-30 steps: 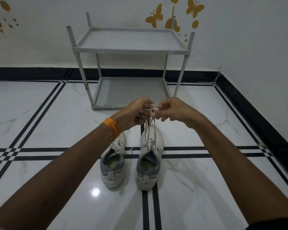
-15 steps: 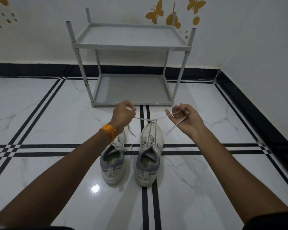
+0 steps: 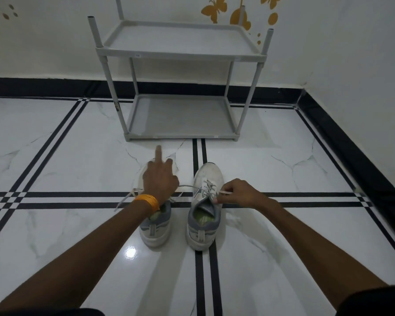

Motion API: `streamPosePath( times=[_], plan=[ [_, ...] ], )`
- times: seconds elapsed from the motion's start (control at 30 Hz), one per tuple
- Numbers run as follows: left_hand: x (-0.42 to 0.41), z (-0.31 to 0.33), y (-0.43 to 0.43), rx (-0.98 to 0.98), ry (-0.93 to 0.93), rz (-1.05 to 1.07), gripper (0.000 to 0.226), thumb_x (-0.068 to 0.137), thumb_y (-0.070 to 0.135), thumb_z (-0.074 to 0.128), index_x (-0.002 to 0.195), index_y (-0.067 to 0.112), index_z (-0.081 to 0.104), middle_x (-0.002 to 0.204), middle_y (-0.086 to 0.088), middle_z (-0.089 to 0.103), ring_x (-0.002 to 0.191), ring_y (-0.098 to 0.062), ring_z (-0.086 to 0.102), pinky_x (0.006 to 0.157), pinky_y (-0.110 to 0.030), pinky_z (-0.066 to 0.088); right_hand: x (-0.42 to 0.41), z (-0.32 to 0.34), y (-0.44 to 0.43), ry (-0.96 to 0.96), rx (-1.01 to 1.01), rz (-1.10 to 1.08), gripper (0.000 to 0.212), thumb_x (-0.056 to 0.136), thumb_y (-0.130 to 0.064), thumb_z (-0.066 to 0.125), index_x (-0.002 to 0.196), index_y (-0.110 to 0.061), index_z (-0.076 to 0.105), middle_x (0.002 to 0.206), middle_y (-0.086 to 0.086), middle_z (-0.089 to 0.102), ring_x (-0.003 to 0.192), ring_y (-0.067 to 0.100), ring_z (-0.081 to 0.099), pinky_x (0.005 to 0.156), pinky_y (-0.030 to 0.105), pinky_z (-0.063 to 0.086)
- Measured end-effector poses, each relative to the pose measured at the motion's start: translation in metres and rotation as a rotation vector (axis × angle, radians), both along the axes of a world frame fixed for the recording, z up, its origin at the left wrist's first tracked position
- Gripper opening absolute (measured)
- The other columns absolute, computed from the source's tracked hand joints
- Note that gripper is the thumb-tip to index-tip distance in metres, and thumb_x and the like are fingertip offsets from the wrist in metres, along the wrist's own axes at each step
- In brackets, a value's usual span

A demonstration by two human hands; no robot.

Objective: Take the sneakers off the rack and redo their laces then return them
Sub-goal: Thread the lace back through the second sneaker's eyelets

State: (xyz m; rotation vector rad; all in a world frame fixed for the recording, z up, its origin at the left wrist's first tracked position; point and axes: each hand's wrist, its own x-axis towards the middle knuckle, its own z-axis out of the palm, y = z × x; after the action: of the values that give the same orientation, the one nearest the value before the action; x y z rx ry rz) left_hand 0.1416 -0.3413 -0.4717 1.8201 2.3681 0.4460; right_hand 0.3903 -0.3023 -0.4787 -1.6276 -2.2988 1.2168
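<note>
A glossy white marble floor (image 3: 78, 224) crossed by black double lines fills my feed, meeting a white wall with yellow butterfly stickers (image 3: 214, 8). Against that wall stands a grey two-shelf rack (image 3: 180, 51), both shelves bare. Two white-and-grey sneakers sit side by side on the floor in front of the rack, heels toward me. The left sneaker (image 3: 155, 226) is partly hidden beneath the left hand (image 3: 160, 179), which hovers over its front with the forefinger pointing straight ahead; one lace end (image 3: 185, 186) runs from under this hand across to the right sneaker (image 3: 204, 208), though I cannot tell how the fingers hold it. An orange band (image 3: 147, 201) circles the left wrist, and a loose lace trails on the floor beside it. The right hand (image 3: 240, 193) rests just beside the right sneaker's tongue, its fingers (image 3: 222, 193) pinched around the other lace end, drawn out sideways.
</note>
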Motion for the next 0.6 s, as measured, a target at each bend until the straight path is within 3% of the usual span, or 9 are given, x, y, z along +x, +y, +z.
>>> streamPosePath(
  times=[0.07,0.1,0.17,0.3,0.37,0.47,0.53,0.6],
  plan=[
    [0.020,0.002,0.000,0.072,0.002,-0.268,0.041,0.081,0.017,0.062,0.122,0.016,0.061,0.153,-0.006,0.039,0.106,-0.030,0.063,0.086,-0.037,0.054,0.000,0.003,0.002,-0.014,0.008,0.074,0.044,0.067,-0.055,0.081,0.064,-0.012,0.068,0.059,-0.004,0.055,0.058,0.012,0.044,0.057,0.030,0.032],
    [0.029,0.000,0.002,0.017,-0.080,-0.397,0.042,0.084,0.018,0.061,0.126,0.017,0.060,0.146,-0.005,0.050,0.111,-0.028,0.062,0.091,-0.037,0.052,0.001,0.005,0.002,-0.031,0.011,0.107,0.036,0.070,-0.047,0.082,0.058,-0.018,0.065,0.055,-0.007,0.052,0.055,0.011,0.042,0.056,0.028,0.031],
    [0.039,-0.007,0.003,-0.158,-0.181,-0.569,0.036,0.088,0.022,0.060,0.122,0.016,0.065,0.127,-0.008,0.065,0.111,-0.027,0.062,0.093,-0.035,0.050,0.001,0.008,0.004,-0.048,0.027,0.169,0.041,0.079,-0.034,0.078,0.048,-0.023,0.053,0.050,-0.007,0.043,0.052,0.011,0.035,0.054,0.027,0.029],
    [0.036,-0.025,0.004,-0.223,-0.366,-0.485,0.013,0.089,0.022,0.065,0.095,0.011,0.068,0.101,-0.008,0.071,0.092,-0.025,0.065,0.073,-0.026,0.047,0.001,0.005,0.003,0.025,-0.045,0.096,0.035,0.093,-0.028,0.061,0.060,-0.018,0.053,0.064,0.002,0.049,0.062,0.014,0.041,0.061,0.031,0.032],
    [0.029,-0.025,0.003,-0.281,-0.507,-0.432,0.018,0.089,0.025,0.067,0.091,0.008,0.067,0.092,-0.009,0.071,0.077,-0.018,0.065,0.064,-0.023,0.051,0.003,0.008,0.000,0.208,-0.200,-0.081,0.024,0.096,-0.024,0.053,0.077,-0.011,0.061,0.073,0.006,0.055,0.067,0.017,0.048,0.061,0.029,0.038],
    [0.024,-0.019,-0.001,-0.323,-0.668,-0.362,0.021,0.091,0.026,0.065,0.086,0.006,0.065,0.074,-0.008,0.068,0.060,-0.015,0.061,0.055,-0.019,0.050,0.004,0.005,-0.002,0.611,-0.469,-0.415,0.030,0.098,-0.013,0.042,0.099,0.003,0.067,0.080,0.012,0.066,0.067,0.018,0.059,0.055,0.024,0.046],
    [0.027,-0.018,-0.001,-0.307,-0.607,-0.278,0.019,0.088,0.024,0.066,0.080,0.007,0.066,0.078,-0.009,0.068,0.067,-0.019,0.063,0.062,-0.026,0.049,0.001,0.002,-0.006,0.867,-0.640,-0.577,0.029,0.095,-0.011,0.042,0.093,0.003,0.067,0.094,0.016,0.073,0.074,0.019,0.065,0.055,0.025,0.052],
    [0.031,-0.017,0.000,-0.303,-0.544,-0.200,0.016,0.083,0.020,0.066,0.075,0.006,0.066,0.089,-0.013,0.070,0.082,-0.028,0.065,0.072,-0.034,0.051,-0.003,-0.007,-0.009,1.101,-0.779,-0.726,0.028,0.093,-0.008,0.043,0.071,-0.004,0.060,0.096,0.017,0.074,0.080,0.023,0.067,0.054,0.027,0.056]
  ],
)
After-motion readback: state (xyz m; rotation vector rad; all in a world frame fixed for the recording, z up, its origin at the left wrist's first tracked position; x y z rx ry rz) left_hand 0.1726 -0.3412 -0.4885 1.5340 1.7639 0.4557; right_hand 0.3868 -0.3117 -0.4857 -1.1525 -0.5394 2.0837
